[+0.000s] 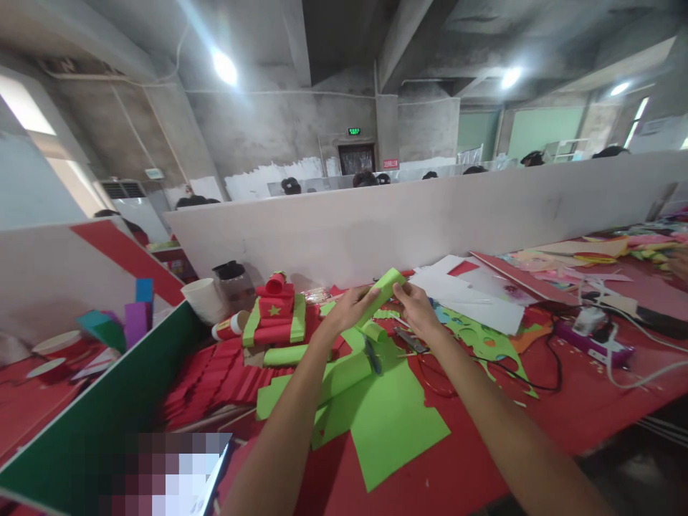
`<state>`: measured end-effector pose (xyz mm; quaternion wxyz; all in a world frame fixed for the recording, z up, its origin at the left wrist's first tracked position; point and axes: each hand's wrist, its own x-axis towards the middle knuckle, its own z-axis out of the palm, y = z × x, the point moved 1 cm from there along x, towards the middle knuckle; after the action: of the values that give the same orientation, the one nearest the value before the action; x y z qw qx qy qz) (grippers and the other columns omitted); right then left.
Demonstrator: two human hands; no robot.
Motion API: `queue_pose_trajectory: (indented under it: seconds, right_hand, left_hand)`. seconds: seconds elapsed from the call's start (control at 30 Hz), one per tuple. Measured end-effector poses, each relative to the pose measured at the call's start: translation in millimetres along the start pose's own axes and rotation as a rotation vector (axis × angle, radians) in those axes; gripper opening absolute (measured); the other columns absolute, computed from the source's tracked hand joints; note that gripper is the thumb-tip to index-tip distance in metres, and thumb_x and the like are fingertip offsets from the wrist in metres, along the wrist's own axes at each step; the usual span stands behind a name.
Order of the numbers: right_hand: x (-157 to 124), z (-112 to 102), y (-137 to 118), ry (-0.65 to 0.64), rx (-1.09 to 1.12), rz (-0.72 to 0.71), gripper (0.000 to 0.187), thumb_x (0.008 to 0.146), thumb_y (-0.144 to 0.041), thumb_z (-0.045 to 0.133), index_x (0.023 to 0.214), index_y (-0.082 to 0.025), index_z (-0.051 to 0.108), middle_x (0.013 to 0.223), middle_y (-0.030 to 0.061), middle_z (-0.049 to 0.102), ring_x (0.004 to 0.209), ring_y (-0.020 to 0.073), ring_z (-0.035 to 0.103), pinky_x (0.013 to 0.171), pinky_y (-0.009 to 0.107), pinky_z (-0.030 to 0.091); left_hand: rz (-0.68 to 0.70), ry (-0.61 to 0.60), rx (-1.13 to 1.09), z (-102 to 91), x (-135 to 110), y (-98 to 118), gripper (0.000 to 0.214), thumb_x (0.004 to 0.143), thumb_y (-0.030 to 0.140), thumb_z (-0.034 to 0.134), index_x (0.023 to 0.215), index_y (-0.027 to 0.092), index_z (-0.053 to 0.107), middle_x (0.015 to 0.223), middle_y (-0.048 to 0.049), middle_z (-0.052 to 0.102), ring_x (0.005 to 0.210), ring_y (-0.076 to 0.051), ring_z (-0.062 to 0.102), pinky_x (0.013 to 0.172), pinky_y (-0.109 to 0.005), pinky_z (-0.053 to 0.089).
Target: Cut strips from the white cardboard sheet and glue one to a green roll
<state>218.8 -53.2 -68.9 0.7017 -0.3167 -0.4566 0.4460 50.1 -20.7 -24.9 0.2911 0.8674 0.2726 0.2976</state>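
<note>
A light green strip of craft paper or foam (388,285) is held up between my two hands, above the red table. My left hand (350,307) is closed on its lower left part. At its right edge, the fingers of my right hand (415,308) pinch it. Beneath lie several green sheets (398,423), and a curled green piece (375,331) sits just under the strip. A dark-handled tool (373,356) rests on the green sheets, partly hidden. Scissors (411,337) appear to lie below my right hand.
A red and green model with a yellow star (274,311) stands left, by stacked red folded strips (226,376). White papers (462,294) and green cut-out scraps (486,337) lie right. A purple power strip (594,344) trails cables. A white partition (408,226) runs behind.
</note>
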Motion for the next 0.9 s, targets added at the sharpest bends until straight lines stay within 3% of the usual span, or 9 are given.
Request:
queue_pose_trajectory:
  seconds: [0.17, 0.27, 0.57, 0.73, 0.9]
  right_hand:
    - [-2, 1, -2, 0.003, 0.035, 0.000, 0.044, 0.065, -0.053, 0.082, 0.089, -0.018, 0.071, 0.095, 0.0050, 0.073, 0.090, 0.0228, 0.069, 0.079, 0.038, 0.059]
    - [-3, 3, -6, -0.060, 0.042, -0.013, 0.045, 0.065, -0.053, 0.081, 0.093, -0.019, 0.072, 0.102, 0.0058, 0.073, 0.096, 0.0239, 0.068, 0.080, 0.038, 0.059]
    - [-7, 8, -11, -0.093, -0.047, -0.080, 0.045, 0.068, -0.044, 0.082, 0.105, -0.022, 0.072, 0.108, 0.0067, 0.074, 0.103, 0.0262, 0.068, 0.085, 0.039, 0.058]
    - [-7, 9, -12, -0.100, -0.212, -0.196, 0.042, 0.071, -0.044, 0.079, 0.106, -0.021, 0.071, 0.105, 0.0069, 0.075, 0.101, 0.0263, 0.068, 0.086, 0.037, 0.055]
    - [-9, 9, -12, -0.114, -0.395, -0.295, 0.040, 0.069, -0.038, 0.081, 0.104, -0.020, 0.072, 0.103, 0.0060, 0.073, 0.094, 0.0225, 0.067, 0.083, 0.033, 0.054]
  left_hand:
    - [-0.004, -0.002, -0.024, -0.5, 1, -3, 0.057, 0.094, 0.060, 0.034, 0.095, 0.013, 0.065, 0.081, -0.0045, 0.066, 0.069, -0.017, 0.056, 0.060, -0.027, 0.042]
    - [-0.029, -0.008, -0.076, -0.8, 1, -6, 0.056, 0.094, 0.061, 0.033, 0.095, 0.014, 0.063, 0.082, -0.0045, 0.064, 0.073, -0.018, 0.058, 0.063, -0.028, 0.045]
    - [-0.018, -0.036, -0.103, -5.0, -6, 4, 0.049, 0.094, 0.054, 0.041, 0.127, 0.019, 0.052, 0.115, -0.0095, 0.063, 0.103, -0.023, 0.060, 0.083, -0.033, 0.050]
    - [0.010, -0.067, 0.012, 0.9, -5, 5, 0.062, 0.082, 0.044, 0.062, 0.135, 0.018, 0.044, 0.110, -0.0085, 0.065, 0.094, -0.024, 0.061, 0.080, -0.035, 0.050]
    - [0.048, -0.082, -0.015, 2.1, -4, -2, 0.058, 0.079, 0.033, 0.065, 0.132, 0.015, 0.047, 0.105, -0.0078, 0.065, 0.086, -0.021, 0.061, 0.074, -0.032, 0.051]
